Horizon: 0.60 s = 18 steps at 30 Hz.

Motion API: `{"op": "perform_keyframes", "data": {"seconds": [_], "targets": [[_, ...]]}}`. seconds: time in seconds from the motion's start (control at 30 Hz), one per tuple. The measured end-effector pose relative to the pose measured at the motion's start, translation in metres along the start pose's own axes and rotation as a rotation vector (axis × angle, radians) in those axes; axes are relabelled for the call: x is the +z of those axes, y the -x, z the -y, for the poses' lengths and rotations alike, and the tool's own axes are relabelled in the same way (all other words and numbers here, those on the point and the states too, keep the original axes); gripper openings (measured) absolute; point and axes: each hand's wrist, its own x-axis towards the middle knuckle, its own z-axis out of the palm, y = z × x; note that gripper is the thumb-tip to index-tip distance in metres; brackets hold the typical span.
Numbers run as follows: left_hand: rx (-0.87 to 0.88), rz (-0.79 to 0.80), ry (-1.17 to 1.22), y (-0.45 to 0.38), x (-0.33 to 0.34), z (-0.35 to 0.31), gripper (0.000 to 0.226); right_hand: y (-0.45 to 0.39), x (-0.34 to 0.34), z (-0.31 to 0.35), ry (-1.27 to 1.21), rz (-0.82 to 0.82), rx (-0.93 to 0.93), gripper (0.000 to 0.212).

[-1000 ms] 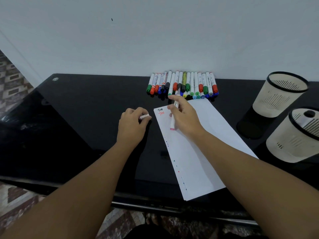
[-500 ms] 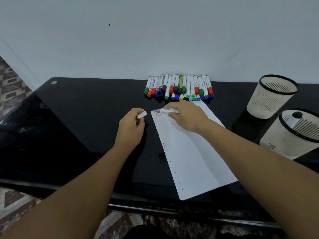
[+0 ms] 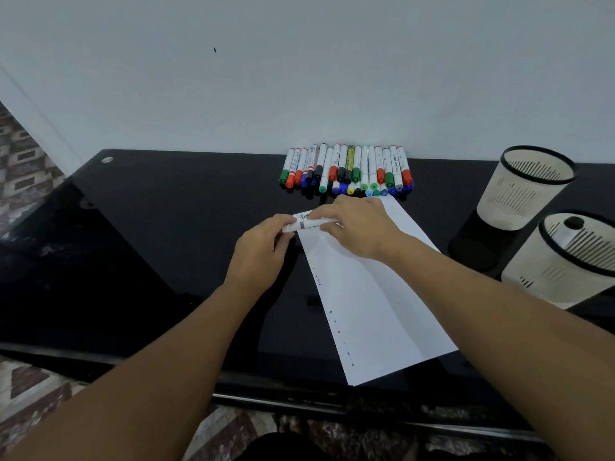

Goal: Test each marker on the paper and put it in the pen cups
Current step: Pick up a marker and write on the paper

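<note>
A white marker (image 3: pixel 312 224) lies level over the top left corner of the white paper (image 3: pixel 369 294). My right hand (image 3: pixel 361 226) grips its barrel. My left hand (image 3: pixel 263 251) pinches the white cap (image 3: pixel 289 228) at the marker's left end, where cap and barrel meet. A row of several capped markers (image 3: pixel 346 171) lies against the wall behind the paper. Two cream pen cups stand at the right: the far cup (image 3: pixel 522 188) looks empty, the near cup (image 3: pixel 565 257) holds one marker with a black end.
Everything rests on a glossy black table (image 3: pixel 166 227) against a pale wall. The table's front edge runs below my forearms, with patterned floor tiles beyond it. Small coloured test marks dot the paper's left edge.
My right hand turned the marker from upright on the paper to level and brought it left. My left hand moved the cap right until it met the marker's tip.
</note>
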Motion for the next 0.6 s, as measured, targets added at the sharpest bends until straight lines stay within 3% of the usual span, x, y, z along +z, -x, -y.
{"op": "perform_keyframes", "data": {"seconds": [0.2, 0.47, 0.6], "targets": [[0.05, 0.051, -0.027, 0.003, -0.003, -0.005, 0.033, 0.002, -0.002, -0.001, 0.057, -0.045, -0.139, 0.025], [0.083, 0.089, -0.062, 0.004, -0.003, -0.009, 0.033, 0.018, -0.011, -0.002, -0.039, 0.062, -0.135, 0.037], [0.038, 0.12, -0.034, 0.005, -0.002, -0.01, 0.045, 0.02, -0.012, 0.002, -0.05, 0.111, -0.152, 0.043]]}}
